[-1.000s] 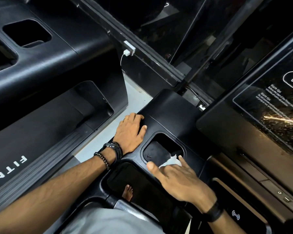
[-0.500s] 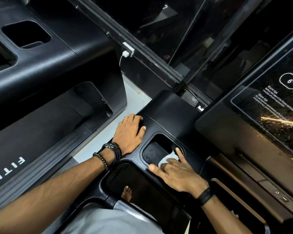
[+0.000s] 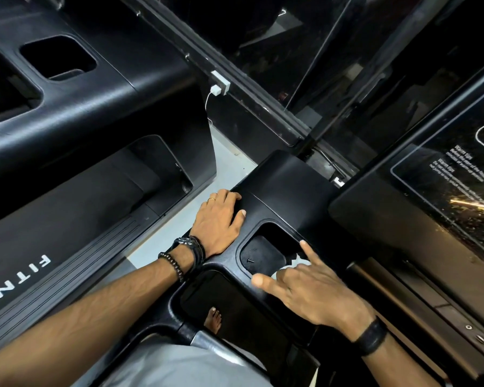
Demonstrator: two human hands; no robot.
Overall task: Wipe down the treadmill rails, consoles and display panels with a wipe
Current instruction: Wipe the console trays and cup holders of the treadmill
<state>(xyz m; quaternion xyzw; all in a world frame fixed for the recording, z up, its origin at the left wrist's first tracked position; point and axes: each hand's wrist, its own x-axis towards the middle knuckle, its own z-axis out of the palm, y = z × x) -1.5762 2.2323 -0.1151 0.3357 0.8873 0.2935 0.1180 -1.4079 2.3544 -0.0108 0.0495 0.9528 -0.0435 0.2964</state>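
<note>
My right hand [image 3: 313, 286] has slid from the near lip of the cup well [image 3: 263, 252] toward its right corner, and its middle fingers have curled under, bunching the wipe [image 3: 287, 268] against the well's floor; forefinger and little finger now stick out straight. So I judge I am scrubbing the inside of the well, with the console [image 3: 285, 185] top around it and the screen [image 3: 453, 191] at right yet to be done. My left hand [image 3: 217, 220] has not moved: it lies flat, fingers relaxed, on the console's left edge, holding nothing. The well's walls hem the wipe in closely, and a small screw [image 3: 250, 260] lies on its floor just left of the wipe. Past the rim, the console top offers open room for longer strokes.
</note>
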